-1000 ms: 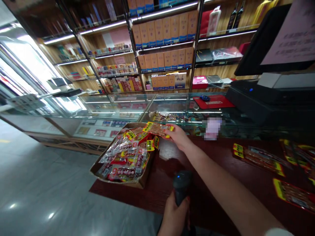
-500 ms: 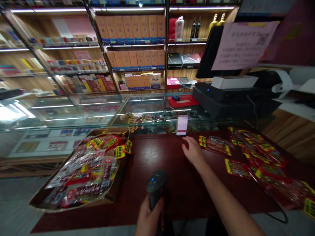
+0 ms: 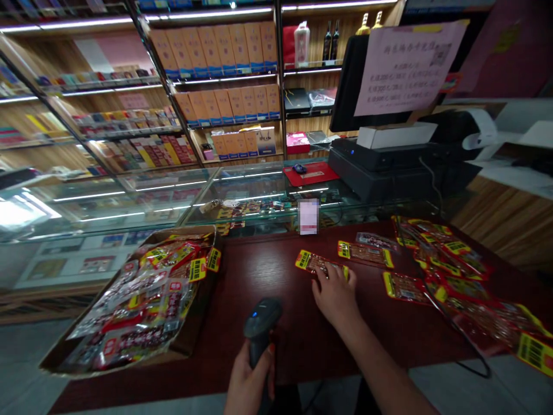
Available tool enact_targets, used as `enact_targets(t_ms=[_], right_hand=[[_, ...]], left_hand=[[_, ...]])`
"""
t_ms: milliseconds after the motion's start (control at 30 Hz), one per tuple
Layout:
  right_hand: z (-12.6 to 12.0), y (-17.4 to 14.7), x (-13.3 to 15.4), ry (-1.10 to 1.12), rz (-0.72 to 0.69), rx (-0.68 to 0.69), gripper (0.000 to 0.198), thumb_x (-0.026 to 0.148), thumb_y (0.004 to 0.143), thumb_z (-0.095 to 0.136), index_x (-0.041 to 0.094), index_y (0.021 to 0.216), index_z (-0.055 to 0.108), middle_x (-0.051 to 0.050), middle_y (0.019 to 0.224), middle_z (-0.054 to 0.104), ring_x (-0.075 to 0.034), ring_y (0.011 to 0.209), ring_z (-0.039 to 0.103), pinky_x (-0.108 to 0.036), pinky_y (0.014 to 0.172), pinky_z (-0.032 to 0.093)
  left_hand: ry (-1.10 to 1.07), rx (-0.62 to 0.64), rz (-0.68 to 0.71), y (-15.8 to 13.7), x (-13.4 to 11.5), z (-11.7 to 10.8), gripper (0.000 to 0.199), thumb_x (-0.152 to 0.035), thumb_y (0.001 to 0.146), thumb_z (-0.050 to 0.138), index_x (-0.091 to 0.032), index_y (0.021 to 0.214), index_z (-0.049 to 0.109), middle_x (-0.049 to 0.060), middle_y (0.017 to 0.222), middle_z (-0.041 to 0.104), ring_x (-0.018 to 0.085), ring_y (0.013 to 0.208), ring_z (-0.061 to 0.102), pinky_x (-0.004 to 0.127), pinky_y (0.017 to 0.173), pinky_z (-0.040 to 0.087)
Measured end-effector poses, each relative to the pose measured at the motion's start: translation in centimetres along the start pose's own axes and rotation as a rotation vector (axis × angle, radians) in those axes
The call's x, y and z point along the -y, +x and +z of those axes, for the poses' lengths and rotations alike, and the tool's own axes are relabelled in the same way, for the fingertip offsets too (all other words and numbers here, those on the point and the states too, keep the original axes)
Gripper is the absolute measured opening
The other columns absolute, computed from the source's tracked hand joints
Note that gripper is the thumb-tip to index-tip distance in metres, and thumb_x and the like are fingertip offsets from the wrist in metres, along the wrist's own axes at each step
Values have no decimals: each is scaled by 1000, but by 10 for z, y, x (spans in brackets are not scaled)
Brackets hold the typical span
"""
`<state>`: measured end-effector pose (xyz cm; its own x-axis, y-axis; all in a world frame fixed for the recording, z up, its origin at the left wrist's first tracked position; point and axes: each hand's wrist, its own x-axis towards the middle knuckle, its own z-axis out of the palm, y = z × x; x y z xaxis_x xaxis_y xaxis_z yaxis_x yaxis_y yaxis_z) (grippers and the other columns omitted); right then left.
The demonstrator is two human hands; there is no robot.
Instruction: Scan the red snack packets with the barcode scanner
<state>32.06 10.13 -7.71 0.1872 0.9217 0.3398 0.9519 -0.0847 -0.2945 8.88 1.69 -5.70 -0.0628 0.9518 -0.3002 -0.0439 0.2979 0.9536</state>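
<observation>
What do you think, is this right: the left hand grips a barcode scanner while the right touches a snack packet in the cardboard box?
Not quite: the head view shows the right hand touching a snack packet over the tabletop, outside the cardboard box.

Left fingers (image 3: 263, 365) curled; right arm (image 3: 378, 366) extended, right fingers (image 3: 332, 272) apparently slightly bent.

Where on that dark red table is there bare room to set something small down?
The widest bare patch lies between the box and the packet under the right hand. Smaller ones lie between the scanner in the left hand and the right forearm, and right of that forearm. The packet pile crowds the far right.
</observation>
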Motion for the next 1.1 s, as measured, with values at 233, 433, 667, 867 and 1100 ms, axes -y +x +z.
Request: enact_targets(t_ms=[233,433,667,867,1100], right_hand=[[-2,1,-36,109,155,-75,40,33,92,52,23,129,64,-15,133,66,-33,123,56,-56,106,30],[7,-2,-40,84,87,8,49,36,87,62,25,135,57,-13,131,67,-33,122,59,-67,114,12],[8,-2,-36,70,115,-22,62,49,84,67,19,137,55,-20,137,57,-38,125,54,-51,97,44],[9,-4,-37,105,138,-40,33,45,78,71,23,100,61,-18,135,60,-40,123,53,-56,96,44],[4,1,-23,732,154,52,35,28,79,60,26,113,52,-7,111,69,-25,100,68,-42,92,52]], left_hand=[[28,36,26,5,13,-4,57,-67,69,77,-15,90,64,-10,45,50,7,31,39,17,31,33],[80,66,48,0,9,-5,49,-63,74,74,-16,82,61,-10,47,49,6,34,40,16,35,33],[149,119,38,1,3,-6,44,-59,75,75,-18,77,60,-10,45,49,7,35,42,17,38,36],[132,104,26,0,5,-4,49,-63,72,76,-16,82,62,-9,49,50,6,34,42,17,36,34],[161,134,13,3,3,-5,50,-65,72,74,-18,75,57,-9,47,49,6,34,40,17,36,34]])
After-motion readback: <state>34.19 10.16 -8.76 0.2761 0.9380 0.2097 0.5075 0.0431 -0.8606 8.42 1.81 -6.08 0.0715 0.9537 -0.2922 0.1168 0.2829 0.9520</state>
